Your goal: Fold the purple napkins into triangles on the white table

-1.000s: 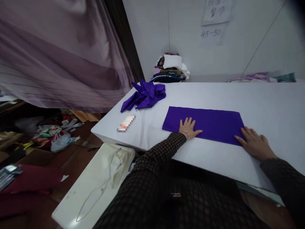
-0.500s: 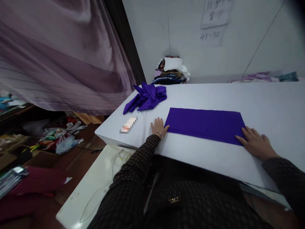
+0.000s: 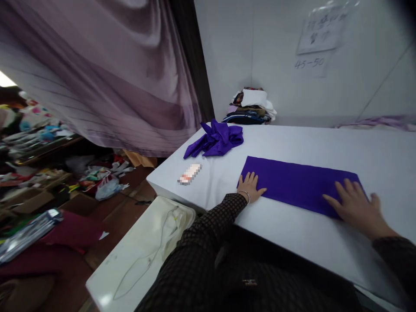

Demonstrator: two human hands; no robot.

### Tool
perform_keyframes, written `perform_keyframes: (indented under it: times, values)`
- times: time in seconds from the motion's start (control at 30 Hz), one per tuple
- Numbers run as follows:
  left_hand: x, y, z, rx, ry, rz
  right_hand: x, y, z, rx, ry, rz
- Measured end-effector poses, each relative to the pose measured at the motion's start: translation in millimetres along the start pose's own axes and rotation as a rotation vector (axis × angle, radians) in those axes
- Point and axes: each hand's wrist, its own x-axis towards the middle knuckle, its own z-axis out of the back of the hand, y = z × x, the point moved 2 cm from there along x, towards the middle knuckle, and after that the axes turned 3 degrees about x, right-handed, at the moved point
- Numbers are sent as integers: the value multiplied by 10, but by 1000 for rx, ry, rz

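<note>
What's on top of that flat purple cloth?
The left hand lies on the left end of the flat purple cloth; the right hand is over its right end. The parts beneath the hands are hidden.

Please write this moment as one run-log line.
left hand: open, at near-left corner of flat purple cloth | right hand: open, over its right end | bunched purple cloth: on white table

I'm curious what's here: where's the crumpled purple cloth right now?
Near the middle of the head view, the crumpled purple cloth lies at the far left corner of the white table, beyond the pixelated item and left of the flat purple cloth.
</note>
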Motion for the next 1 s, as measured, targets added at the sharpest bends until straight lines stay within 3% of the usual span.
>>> perform_keyframes:
  times: [0.07, 0.17, 0.23, 0.3, 0.37, 0.43, 0.6, 0.7, 0.77, 0.87, 0.93, 1.0]
  values:
    - [-5, -6, -5, -2, -5, 11, 128, 635, 81, 49, -44, 155]
    - [-6, -14, -14, 6, -6, 18, 294, 1523, 83, 142, -8, 319]
    - [-3, -9, -22, 20, -6, 10, 361, 1884, -3, 177, 44, 375]
    - [0, 2, -27, 34, -4, 5, 381, 1985, -126, 191, 98, 376]
    - [2, 11, -26, 43, 2, 9, 354, 1830, -241, 186, 117, 360]
    - [5, 15, -19, 44, 8, 15, 281, 1457, -317, 167, 90, 323]
    - [29, 9, -5, 47, 12, 22, -99, 59, -391, 83, 13, 80]
    - [35, 21, 0, 53, 20, 22, -346, -550, -408, 30, 21, 54]
    - [41, 41, 23, 44, 35, 28, -436, -730, -404, 27, 12, 18]
    - [85, 32, 112, -5, 96, 68, -465, -755, -385, 47, -16, -67]
    - [157, -79, 205, -35, 105, 65, -456, -711, -374, 52, -15, -74]
    - [277, -315, 293, -50, 74, -14, -453, -686, -366, 43, -6, -68]
